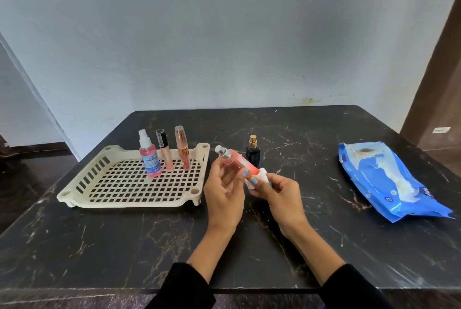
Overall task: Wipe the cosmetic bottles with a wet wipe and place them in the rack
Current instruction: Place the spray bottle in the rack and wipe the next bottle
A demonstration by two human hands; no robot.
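Two black sleeves [185,286] enter over the near edge of a black marble-patterned table [104,241], one on each forearm. Beyond them, above the middle of the table, the left hand [224,190] grips one pink spray bottle [234,160] with its fingers curled round the body; the bottle is held clear of the surface, tilted, its silver nozzle pointing up and toward the far-left corner. The right hand [279,189] pinches one folded white wet wipe [262,179] against the bottle's lower end, fingers and thumb curled round the wipe.

One cream plastic rack [74,190] with a grid floor sits toward the left edge of the table. Three items stand upright along its far side, in a row: one pink spray bottle with a blue label [149,156] on the left, one slim tube with a black cap [164,150] in the middle, and one peach tube with a clear cap [182,148] on the right. The first two stand just beside each other.

One small dark bottle with a gold cap [253,150] stands upright on the table outside the rack, just beyond the held bottle. One blue pack of wipes [389,179] lies flat near the right edge, with a white wipe sticking out of its opening.
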